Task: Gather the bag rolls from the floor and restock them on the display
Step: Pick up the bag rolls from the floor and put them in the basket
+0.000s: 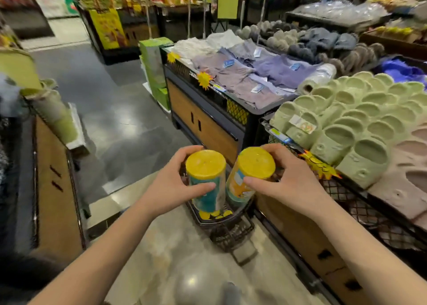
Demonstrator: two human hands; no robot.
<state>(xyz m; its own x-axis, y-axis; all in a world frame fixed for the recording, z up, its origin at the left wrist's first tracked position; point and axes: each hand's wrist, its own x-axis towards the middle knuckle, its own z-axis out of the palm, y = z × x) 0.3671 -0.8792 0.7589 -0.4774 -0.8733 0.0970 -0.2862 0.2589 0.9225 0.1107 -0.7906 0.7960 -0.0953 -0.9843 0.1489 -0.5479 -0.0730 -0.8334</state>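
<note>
Curled round the left roll [206, 177], my left hand [169, 190] holds it up; my right hand [290, 185] clamps the right roll [248, 180] beside it, both above a wire rack [233, 237], left of the slippers [360, 124].

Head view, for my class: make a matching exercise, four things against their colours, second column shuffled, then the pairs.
Things:
1 left roll, label
2 right roll, label
3 caps of both rolls
4 shirts

Colours:
A yellow
B orange
C grey-purple
D teal

Pairs: 1-D; 2-B; 3-A; 4-C
</note>
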